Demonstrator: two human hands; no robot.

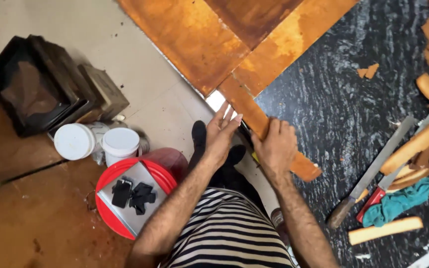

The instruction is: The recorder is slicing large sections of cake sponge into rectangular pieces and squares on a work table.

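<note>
flanking both hands (247, 139): red bucket (109, 218), long knife (373, 171), teal cloth (398, 201)

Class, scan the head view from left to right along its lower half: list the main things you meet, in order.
White lidded tubs → red bucket → left hand → right hand → long knife → teal cloth.

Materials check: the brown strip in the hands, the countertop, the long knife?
Brown strip: looks like baked cake crust, matte, porous, orange-brown; the right hand grips it, the left hand rests alongside. Countertop: probably polished black stone, with white veining and sheen. Long knife: grey metal blade, handle seemingly dark wood.
</note>
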